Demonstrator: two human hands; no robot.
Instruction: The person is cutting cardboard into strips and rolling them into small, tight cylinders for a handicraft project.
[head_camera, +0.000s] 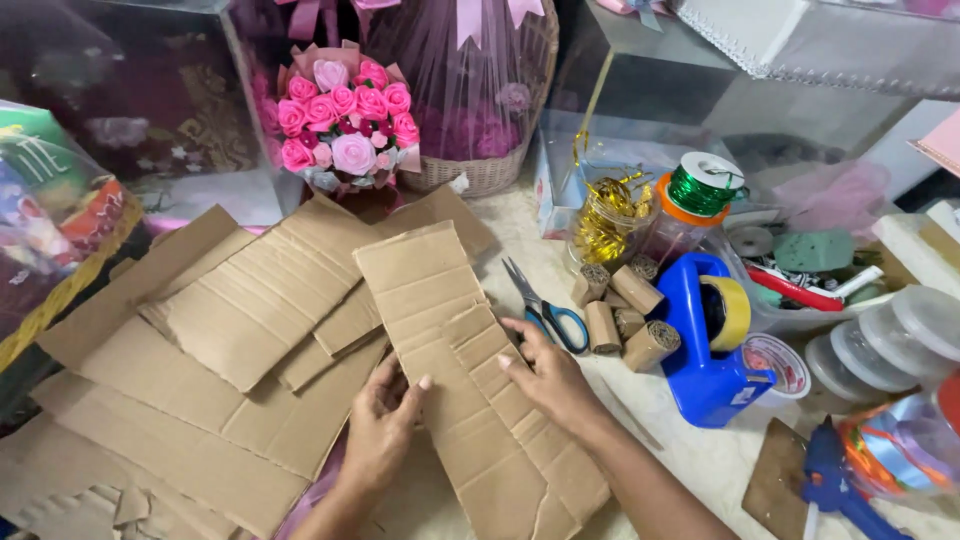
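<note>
Pressing cardboard strip (470, 380), both hands, scissors (545, 310) nearby

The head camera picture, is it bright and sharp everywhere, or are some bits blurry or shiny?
In the head view, soft even light keeps the long cardboard strip under the left hand and right hand sharp, with only faint shadows; the clear plastic wrap over the wicker basket shows pale glare; the blue glue gun at the bottom right edge looks slightly soft.
</note>
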